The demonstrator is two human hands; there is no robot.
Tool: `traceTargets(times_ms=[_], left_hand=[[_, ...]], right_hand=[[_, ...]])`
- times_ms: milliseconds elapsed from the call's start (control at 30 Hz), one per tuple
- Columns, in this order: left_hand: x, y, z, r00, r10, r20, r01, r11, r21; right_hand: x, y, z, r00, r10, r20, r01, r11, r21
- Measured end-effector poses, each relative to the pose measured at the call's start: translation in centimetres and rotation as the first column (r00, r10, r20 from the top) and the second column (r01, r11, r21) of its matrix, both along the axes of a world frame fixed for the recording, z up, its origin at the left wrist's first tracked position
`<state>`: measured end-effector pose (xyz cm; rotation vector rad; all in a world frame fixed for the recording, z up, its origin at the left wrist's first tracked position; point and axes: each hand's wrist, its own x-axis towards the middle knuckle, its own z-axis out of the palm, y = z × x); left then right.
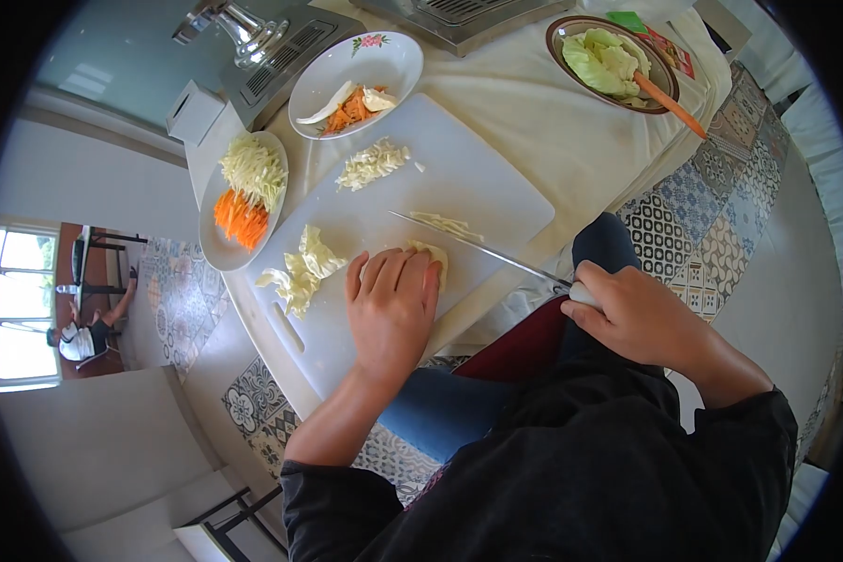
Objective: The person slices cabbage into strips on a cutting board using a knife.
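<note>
My right hand (pixel 632 309) is wrapped round the pale handle of a kitchen knife (pixel 506 256). The knife's long blade points left over the white cutting board (pixel 496 178). My left hand (pixel 393 304) presses down on a piece of cabbage (pixel 431 255), fingers together and mostly covering it. Thin cabbage strips (pixel 450 225) lie along the far side of the blade. Left of my left hand sit loose, crumpled cabbage leaves (pixel 302 272). A small heap of chopped cabbage (pixel 373 164) rests farther up the board.
An oval plate (pixel 217 251) holds shredded cabbage and carrot. Behind the board stands a flowered bowl (pixel 398 58) with scraps. At the upper right, a brown-rimmed bowl (pixel 557 47) holds cabbage leaves and a carrot (pixel 670 103). Portable stoves (pixel 295 66) line the back. A person (pixel 80 337) sits far left.
</note>
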<state>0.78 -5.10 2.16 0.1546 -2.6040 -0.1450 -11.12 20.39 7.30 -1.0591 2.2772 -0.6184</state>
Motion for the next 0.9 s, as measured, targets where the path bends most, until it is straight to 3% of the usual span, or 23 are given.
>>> traceTargets(times_ms=[433,900], left_hand=[[-0.1,0.0,0.2,1.000,-0.012,-0.006,0.012,1.000,-0.019],[-0.2,-0.1,0.1,0.999,-0.030,-0.025,0.030,0.999,0.015]], right_hand=[[0.7,-0.9,-0.3,0.998,0.046,0.033,-0.044,0.998,-0.043],[1.3,-0.5,1.5,0.992,0.057,0.111,-0.071,0.989,0.131]])
